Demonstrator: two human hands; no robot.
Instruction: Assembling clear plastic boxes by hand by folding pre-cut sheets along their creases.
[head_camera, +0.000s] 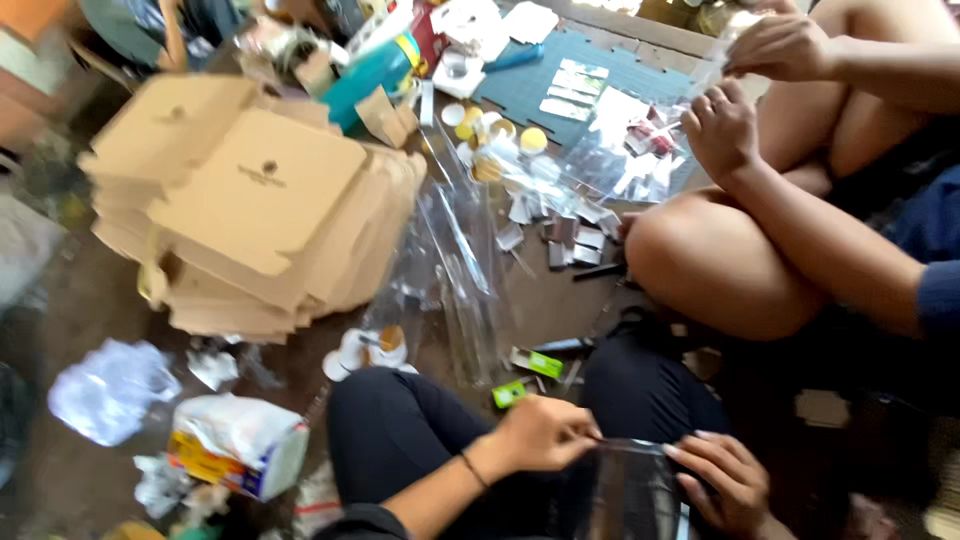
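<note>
A: Where was the clear plastic bag (632, 490) when the wearer had it?

B: Low in the view, over the wearer's black-trousered lap, straight toward the wearer from the stack of flat cardboard boxes (250, 200). It hung between both hands, its mouth edge running left to right, its body dropping away below.

A: And the hands?

B: The left hand (540, 432) was closed in a pinch on the bag's top-left corner; a dark band sat on that wrist. The right hand (722, 478) had its fingers half curled, tips against the bag's right edge. Whether that grip was firm could not be told through the blur. Both hands were equally near; neither had to reach.

A: Anyone else?

B: One co-worker, seated far right of the cardboard stack, bare knees up. That person's two hands, the upper hand (782, 45) and the lower hand (722, 128), worked another clear sleeve (640, 140) over a dark blue mat (540, 85).

A: Counts?

B: Four hands in all, two per person. One cardboard stack, sheets too many to count. One teal bottle (370, 75) behind it. One white carton (240, 445) and one crumpled white bag (110, 390) in front of it. Loose clear sleeves (470, 270) beside it, number uncertain.
</note>
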